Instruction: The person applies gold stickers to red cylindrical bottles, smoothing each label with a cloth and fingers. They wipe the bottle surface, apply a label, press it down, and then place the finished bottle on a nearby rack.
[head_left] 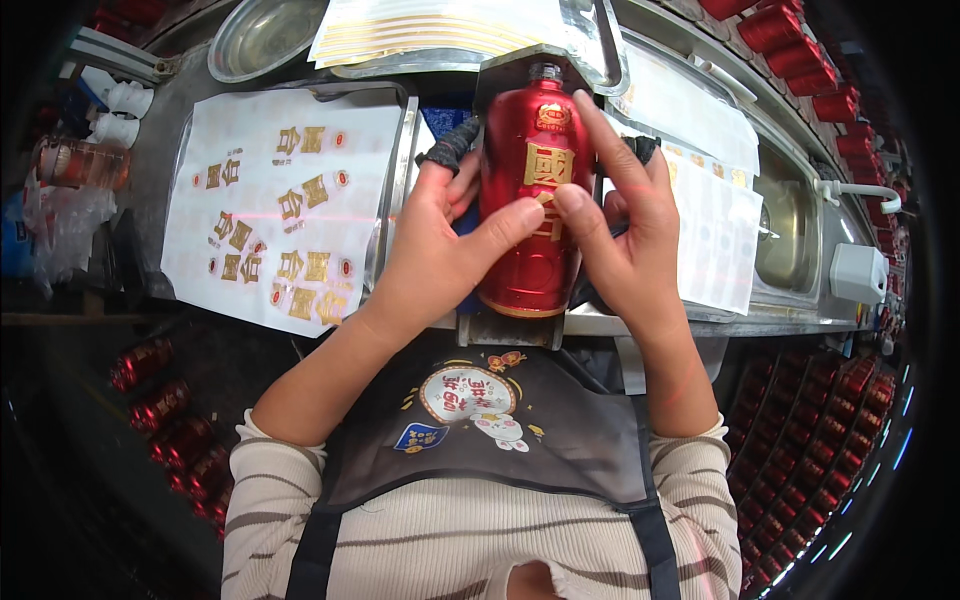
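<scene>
A glossy red bottle (512, 262) lies in front of me, its bare threaded neck pointing away. Gold character decals (547, 165) and a small gold emblem (554, 117) run down its face. My left hand (440, 235) grips the left side, with its thumb pressing on the lower gold character. From the right, my right hand (635, 235) holds the bottle too: its thumb touches that same decal and its index finger lies along the shoulder. Dark wraps cover a fingertip on each hand. Some fingers are hidden behind the bottle.
To the left, a white sheet (205, 150) bears several gold decals. More sheets (715, 235) lie at right, beside a sink (785, 245) with a white tap (868, 190). A metal bowl (262, 40) stands far left. Red bottles (815, 440) crowd both sides below.
</scene>
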